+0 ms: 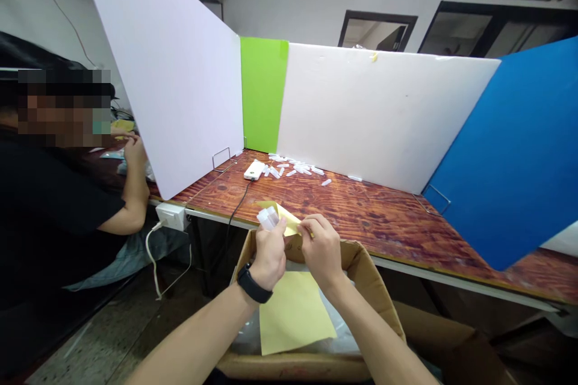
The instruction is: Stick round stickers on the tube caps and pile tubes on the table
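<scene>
My left hand, with a black watch on its wrist, is closed around a small bundle of translucent white plastic pieces. A yellow sheet of paper stands against the bundle, curled on its far and right side. My right hand pinches the right edge of this sheet between thumb and fingers. Both hands are above an open cardboard box. Another yellow sheet lies in the box over clear plastic bags, partly hidden by my forearms.
On the wooden table several loose white plastic pieces are scattered near a white device with a black cable. White, green and blue panels enclose the table. A co-worker sits left, beside a white power socket.
</scene>
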Demonstrator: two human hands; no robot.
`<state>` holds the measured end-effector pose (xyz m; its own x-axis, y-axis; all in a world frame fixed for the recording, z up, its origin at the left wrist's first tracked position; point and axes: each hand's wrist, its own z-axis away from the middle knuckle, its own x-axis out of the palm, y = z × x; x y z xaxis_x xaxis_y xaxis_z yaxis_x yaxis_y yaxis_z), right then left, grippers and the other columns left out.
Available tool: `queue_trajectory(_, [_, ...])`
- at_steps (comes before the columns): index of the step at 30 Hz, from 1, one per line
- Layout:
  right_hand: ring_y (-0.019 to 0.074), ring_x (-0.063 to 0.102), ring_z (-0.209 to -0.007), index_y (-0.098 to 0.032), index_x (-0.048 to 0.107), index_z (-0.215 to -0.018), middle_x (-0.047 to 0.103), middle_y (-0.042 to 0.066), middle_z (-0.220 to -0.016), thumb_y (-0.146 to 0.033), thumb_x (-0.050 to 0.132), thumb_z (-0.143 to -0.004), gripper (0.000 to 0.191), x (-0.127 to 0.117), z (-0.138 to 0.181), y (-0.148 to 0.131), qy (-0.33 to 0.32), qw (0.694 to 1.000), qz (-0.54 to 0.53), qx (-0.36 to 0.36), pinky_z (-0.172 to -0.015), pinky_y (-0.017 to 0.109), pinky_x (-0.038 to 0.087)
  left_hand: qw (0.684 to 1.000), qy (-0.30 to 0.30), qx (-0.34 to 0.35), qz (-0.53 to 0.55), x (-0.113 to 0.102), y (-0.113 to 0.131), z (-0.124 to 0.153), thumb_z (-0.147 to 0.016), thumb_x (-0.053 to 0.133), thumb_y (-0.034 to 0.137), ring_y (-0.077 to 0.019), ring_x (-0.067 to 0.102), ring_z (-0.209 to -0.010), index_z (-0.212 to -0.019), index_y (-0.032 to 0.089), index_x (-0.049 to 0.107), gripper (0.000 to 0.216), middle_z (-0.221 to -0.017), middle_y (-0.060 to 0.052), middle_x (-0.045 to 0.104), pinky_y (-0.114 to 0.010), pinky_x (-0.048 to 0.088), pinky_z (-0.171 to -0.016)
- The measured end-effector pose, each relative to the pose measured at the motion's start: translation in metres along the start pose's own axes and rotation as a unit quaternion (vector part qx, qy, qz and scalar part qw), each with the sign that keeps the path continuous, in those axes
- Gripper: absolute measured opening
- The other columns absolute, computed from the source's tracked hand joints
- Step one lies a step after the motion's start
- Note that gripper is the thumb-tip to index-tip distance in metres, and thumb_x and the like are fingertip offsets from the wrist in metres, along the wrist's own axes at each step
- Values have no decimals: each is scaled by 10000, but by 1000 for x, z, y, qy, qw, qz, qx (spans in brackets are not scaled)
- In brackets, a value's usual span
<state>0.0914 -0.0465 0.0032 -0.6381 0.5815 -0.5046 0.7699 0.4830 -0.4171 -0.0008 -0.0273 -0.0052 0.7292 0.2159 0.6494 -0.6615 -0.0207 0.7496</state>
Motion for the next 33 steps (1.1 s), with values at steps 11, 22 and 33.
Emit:
queue_trajectory(11, [175,530,-816,-178,550,-794,556,65,-869,-122,466,-806,102,-4,-1,3,-22,997,-78,11,-733,297,432,1000,-19,-21,7,-2,8,4,-663,624,185,-99,543,-606,-844,159,492,226,-756,-6,567,-237,451,-565])
queue_trajectory(22, [159,508,-726,-183,498,-722,531,35,-780,-51,434,-778,157,-7,-4,0,-50,996,-67,19,-672,275,404,931,-33,227,-284,-5,15,11,-711,568,249,-129,528,-672,-760,148,525,121,-707,-8,549,-238,415,-645])
queue_trajectory(33, [158,464,-748,-185,432,-740,478,42,-802,-59,384,-810,152,-8,-1,9,-76,992,-98,-25,-684,279,392,982,-29,120,-145,-10,-2,-2,-664,622,316,-109,520,-626,-784,149,527,226,-715,3,553,-221,408,-598])
